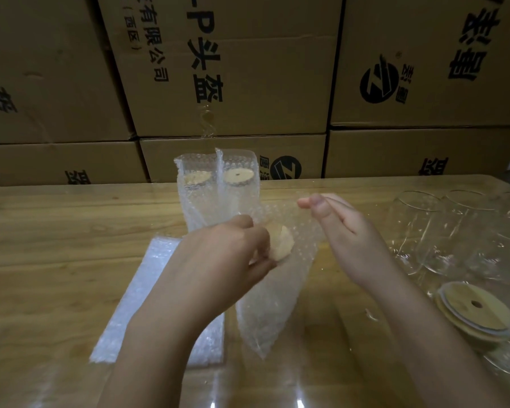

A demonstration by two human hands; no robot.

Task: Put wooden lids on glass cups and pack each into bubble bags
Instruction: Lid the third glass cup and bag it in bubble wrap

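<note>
Stacked cartons [248, 83] close off the far side of a wooden counter [56, 231]. At its middle a lidded cup [281, 244] sits in the mouth end of a bubble bag [265, 304]. Only the tilted wooden top shows through the film, and the hand hides the glass under it. The left grip [227, 254] is clenched round that cup from the left side. The right grip [336, 228] pinches the bag's far right edge between thumb and fingertips [311, 201], lifting the opening. The bag's long axis runs from that pinched mouth, far and a little right, down to its closed corner near the person. The cup's way in is therefore toward the near end, along the bag and away from the right grip. Since the left grip has the cup and is nearer the closed end, the push looks to be its job, with the right one pulling against it. Just beyond the bag, two packed cups [238, 175] stand upright side by side. Flat bags [156, 290] lie at near left, partly under the left forearm. Bare glass cups [424, 231] cluster at the right, and spare lids [477, 310] are stacked at near right.
</note>
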